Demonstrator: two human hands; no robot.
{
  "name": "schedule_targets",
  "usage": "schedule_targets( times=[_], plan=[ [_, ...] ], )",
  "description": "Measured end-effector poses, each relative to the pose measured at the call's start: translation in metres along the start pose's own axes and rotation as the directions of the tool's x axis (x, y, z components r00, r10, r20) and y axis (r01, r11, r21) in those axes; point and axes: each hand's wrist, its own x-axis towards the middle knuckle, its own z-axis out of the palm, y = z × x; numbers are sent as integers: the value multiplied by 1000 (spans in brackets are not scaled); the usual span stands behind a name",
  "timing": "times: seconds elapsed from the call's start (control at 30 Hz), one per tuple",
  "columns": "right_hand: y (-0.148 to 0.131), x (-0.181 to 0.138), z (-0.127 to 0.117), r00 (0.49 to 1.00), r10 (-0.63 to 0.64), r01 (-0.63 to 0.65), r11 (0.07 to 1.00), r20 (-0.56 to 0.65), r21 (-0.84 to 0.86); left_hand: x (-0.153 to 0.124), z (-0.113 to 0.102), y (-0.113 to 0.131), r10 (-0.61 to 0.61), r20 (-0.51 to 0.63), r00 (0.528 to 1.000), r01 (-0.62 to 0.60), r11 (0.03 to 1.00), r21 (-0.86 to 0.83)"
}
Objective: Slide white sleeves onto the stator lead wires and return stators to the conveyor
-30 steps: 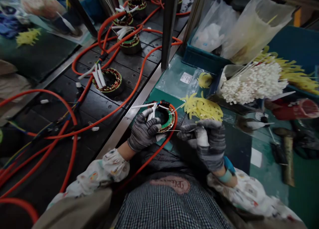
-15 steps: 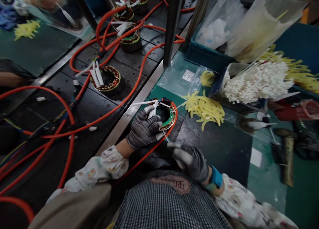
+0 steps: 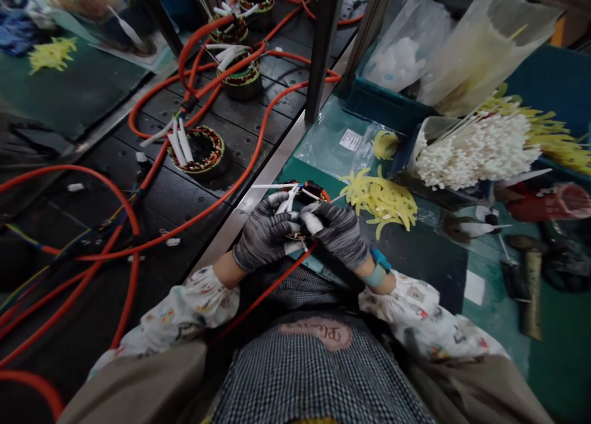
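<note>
Green worktop [image 3: 558, 375]; at its near edge, dark ring-shaped wound core [image 3: 305, 196], white tubes [image 3: 290, 197] projecting, largely hidden. Grasped by grey-striped gloved left hand [image 3: 263, 234], fingers curled. Overlapped by gloved right hand [image 3: 339, 232], fingers bunched; whether anything is pinched cannot be told.

I have a green worktop [image 3: 561, 381] stretching right of my right grip [image 3: 339, 233]. Just beyond that grip, yellow strips [image 3: 381, 199] lie heaped; farther off I see a flat clear bag [image 3: 325, 128] and a blue bin [image 3: 390, 109]. Well to its right lie a hammer [image 3: 532, 301] and a white slip [image 3: 474, 287].
</note>
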Motion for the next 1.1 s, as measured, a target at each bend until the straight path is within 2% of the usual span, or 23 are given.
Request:
schedule_targets(
  times=[0.07, 0.13, 0.2, 0.27, 0.43, 0.57, 0.73, 0.97, 1.1],
  plan=[
    [-2, -1, -4, 999, 50, -50, 986, 3, 159, 0, -1, -1, -12, 33, 999, 12, 1000, 6],
    [-4, -1, -12, 994, 53, -75, 968, 99, 239, -1, 0, -2, -19, 26, 999, 19, 1000, -4],
    [-6, 0, -19, 978, 18, -68, 969, 207, 238, -2, 1, -4, -36, 7, 999, 37, 999, -32],
    [-7, 1, -23, 969, 7, -60, 976, 247, 209, -2, 3, -8, -48, 11, 999, 49, 996, -81],
    [-3, 1, -19, 987, 44, -85, 960, 155, 266, 1, 4, -11, -18, -22, 1000, 12, 971, -237],
    [3, -4, -15, 991, 124, -132, 915, 46, 381, 5, 3, -6, -40, -19, 999, 34, 968, -248],
    [5, -11, -15, 992, -18, -17, 963, 125, 269, 4, 5, -7, -2, -59, 998, -13, 967, -256],
    [8, -16, -9, 986, -137, 121, 981, 99, 152, 1, 8, -10, -56, -27, 998, 46, 957, -287],
    [12, -20, -7, 952, -291, 284, 955, 97, 84, 3, 6, -7, -29, -64, 998, 10, 962, -273]
  ],
)
